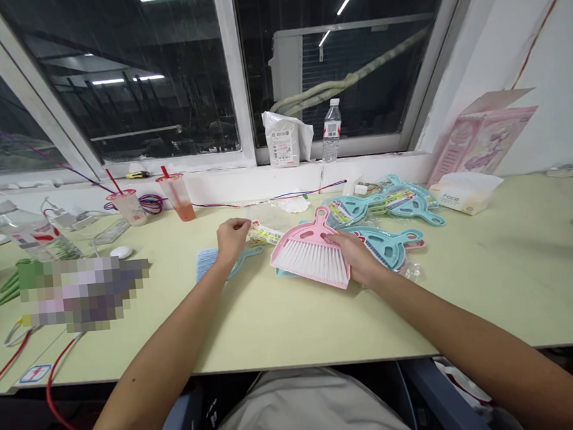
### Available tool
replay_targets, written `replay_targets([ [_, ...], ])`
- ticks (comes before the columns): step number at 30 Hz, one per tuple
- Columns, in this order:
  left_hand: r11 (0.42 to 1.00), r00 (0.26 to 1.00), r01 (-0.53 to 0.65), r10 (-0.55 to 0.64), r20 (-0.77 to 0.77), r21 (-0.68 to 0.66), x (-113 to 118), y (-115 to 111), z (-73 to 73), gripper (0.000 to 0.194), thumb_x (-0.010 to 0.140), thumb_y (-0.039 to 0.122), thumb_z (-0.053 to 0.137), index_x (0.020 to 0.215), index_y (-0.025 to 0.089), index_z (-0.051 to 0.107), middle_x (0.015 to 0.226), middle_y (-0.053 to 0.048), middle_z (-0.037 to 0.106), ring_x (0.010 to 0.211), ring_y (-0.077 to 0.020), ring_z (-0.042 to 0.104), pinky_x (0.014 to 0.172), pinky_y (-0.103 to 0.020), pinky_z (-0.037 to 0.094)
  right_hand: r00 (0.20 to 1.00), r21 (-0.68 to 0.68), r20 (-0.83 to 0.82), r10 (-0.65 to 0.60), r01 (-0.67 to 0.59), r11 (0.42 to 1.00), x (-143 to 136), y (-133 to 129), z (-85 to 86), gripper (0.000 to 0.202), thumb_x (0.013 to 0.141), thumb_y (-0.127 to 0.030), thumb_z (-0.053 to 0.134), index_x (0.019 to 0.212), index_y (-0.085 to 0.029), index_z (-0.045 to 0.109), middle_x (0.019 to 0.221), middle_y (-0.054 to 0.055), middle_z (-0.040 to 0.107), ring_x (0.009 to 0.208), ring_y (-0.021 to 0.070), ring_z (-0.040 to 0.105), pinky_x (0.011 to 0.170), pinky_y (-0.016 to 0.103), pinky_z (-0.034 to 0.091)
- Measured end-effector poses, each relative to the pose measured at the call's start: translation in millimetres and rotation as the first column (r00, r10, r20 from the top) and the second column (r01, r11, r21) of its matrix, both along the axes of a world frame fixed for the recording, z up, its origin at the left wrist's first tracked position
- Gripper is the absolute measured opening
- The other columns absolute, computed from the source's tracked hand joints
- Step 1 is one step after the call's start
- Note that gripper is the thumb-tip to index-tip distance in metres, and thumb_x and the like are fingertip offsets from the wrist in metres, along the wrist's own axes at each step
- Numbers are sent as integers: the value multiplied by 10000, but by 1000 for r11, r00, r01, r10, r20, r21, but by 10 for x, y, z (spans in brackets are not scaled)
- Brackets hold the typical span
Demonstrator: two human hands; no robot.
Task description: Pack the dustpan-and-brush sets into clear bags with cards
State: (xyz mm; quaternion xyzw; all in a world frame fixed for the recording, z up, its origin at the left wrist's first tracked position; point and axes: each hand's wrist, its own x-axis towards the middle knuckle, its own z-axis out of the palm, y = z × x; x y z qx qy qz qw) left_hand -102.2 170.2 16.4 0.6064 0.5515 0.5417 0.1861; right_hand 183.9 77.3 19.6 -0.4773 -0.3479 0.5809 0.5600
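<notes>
Holding a pink brush [312, 258] flat on the tabletop [286, 329] with my right hand [355, 256]; my left hand [232, 238] pinches a printed wrapper [264, 233]. Teal sets [391, 206] remain bagged behind.

A packing workshop at night: a long bench [276, 323] under dark windows [128, 75], stacked packaged dustpan sets [396, 205] at one o'clock, loose cables [265, 199].

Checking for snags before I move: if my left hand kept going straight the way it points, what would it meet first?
Most likely the printed label card that the left hand already pinches at its fingers. Beyond it lies clear plastic wrap, though depth is hard to judge.
</notes>
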Motion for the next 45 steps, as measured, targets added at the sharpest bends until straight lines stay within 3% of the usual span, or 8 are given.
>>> replay_targets([
  [2, 998, 974, 15, -29, 225, 66, 26, -53, 104, 196, 752, 307, 702, 877, 164, 747, 873, -69, 733, 815, -199, 671, 752, -335, 540, 1000, 2, -1, -12, 12, 1000, 1, 7, 3, 196, 732, -259, 753, 882, -230, 630, 774, 26, 722, 660, 222, 694, 572, 331, 560],
  [5, 991, 854, 85, -126, 504, 103, 111, -170, 301, 210, 683, 284, 764, 839, 159, 698, 841, -53, 685, 742, -158, 636, 636, -298, 538, 1000, 23, -5, -12, 12, 1000, 0, 32, -25, 192, 738, -259, 735, 884, -230, 614, 791, 33, 726, 687, 229, 704, 592, 339, 574],
  [10, 928, 727, 356, -348, 592, 108, 374, -481, 543, 263, 654, 298, 825, 815, 160, 671, 871, -69, 678, 759, -164, 641, 581, -279, 513, 1000, 46, -7, 3, -3, 999, 3, 89, -112, 190, 752, -255, 708, 906, -237, 600, 827, 40, 733, 715, 237, 721, 626, 361, 592],
  [12, 922, 762, 383, -350, 545, 57, 500, -607, 537, 272, 660, 327, 824, 802, 161, 663, 853, -62, 673, 741, -176, 649, 594, -304, 531, 999, 64, -34, 18, -16, 998, 4, 100, -137, 200, 740, -245, 706, 905, -237, 592, 836, 37, 738, 732, 241, 729, 653, 375, 600],
  [17, 965, 939, 257, -235, 249, -57, 727, -771, 311, 173, 728, 332, 736, 786, 176, 690, 793, -41, 694, 737, -177, 630, 629, -295, 500, 996, 59, -83, 30, -25, 998, -11, 85, -132, 193, 717, -201, 700, 842, -239, 559, 772, 20, 733, 771, 259, 742, 686, 390, 605],
  [21, 977, 978, 209, -209, -7, -51, 765, -791, 175, 115, 763, 315, 685, 761, 202, 706, 795, -34, 709, 782, -193, 621, 684, -311, 475, 992, 6, -122, 13, -13, 1000, -16, 63, -99, 225, 738, -168, 708, 887, -242, 557, 769, 11, 730, 729, 253, 740, 657, 386, 606],
  [27, 989, 952, 145, -148, -267, -33, 733, -791, 200, 93, 786, 281, 651, 750, 246, 730, 814, -20, 732, 901, -232, 605, 840, -379, 455, 987, -14, -155, 30, -33, 999, -13, 40, -61, 188, 741, -121, 683, 871, -218, 588, 810, 35, 743, 744, 235, 741, 654, 349, 613],
  [45, 988, 908, 156, -151, -391, -20, 795, -850, 108, 69, 827, 245, 647, 789, 253, 705, 818, 5, 727, 978, -250, 584, 951, -447, 361, 999, 5, -21, 26, -26, 1000, -18, 26, -46, 132, 813, -175, 673, 944, -186, 675, 827, 61, 770, 693, 236, 733, 619, 354, 615],
])
